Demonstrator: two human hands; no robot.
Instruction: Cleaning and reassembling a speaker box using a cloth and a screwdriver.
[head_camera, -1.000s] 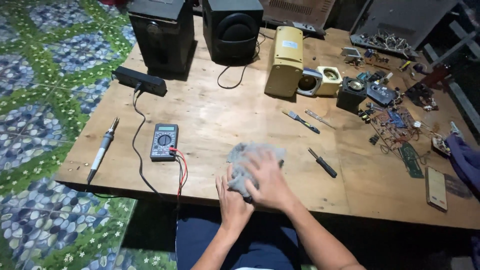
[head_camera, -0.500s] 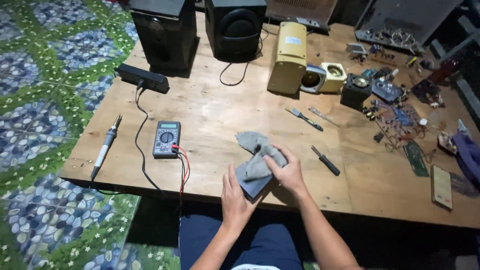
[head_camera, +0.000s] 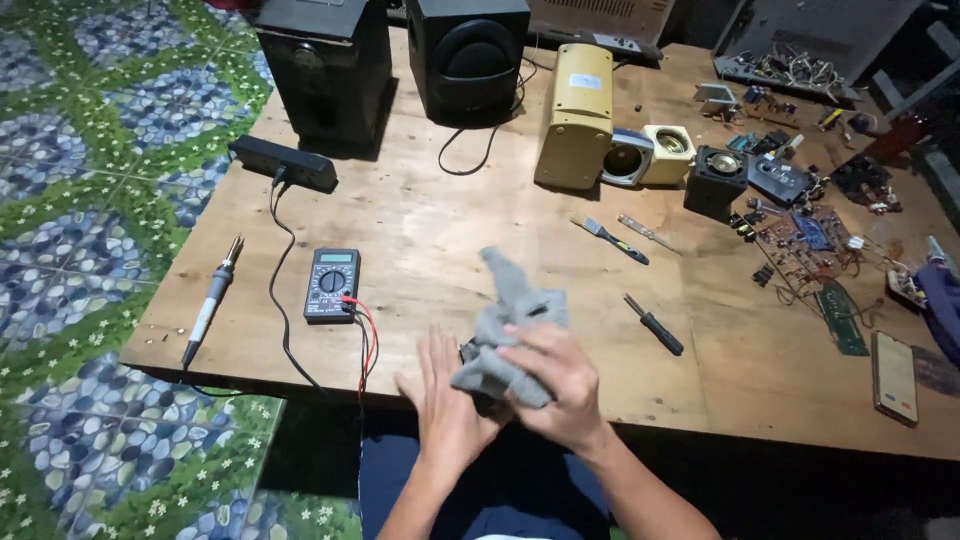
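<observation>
Now right hand (head_camera: 560, 385) clamps grey cloth (head_camera: 510, 335); left hand (head_camera: 447, 400) flat, fingers apart.

grey cloth (head_camera: 508, 330) | soft, crumpled, bunched into folds | one corner sticking up and away | near front edge of wooden worktop (head_camera: 450, 215) | something small and dark beneath it, mostly hidden

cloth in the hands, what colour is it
Grey; the cloth shows best in the head view.
</observation>
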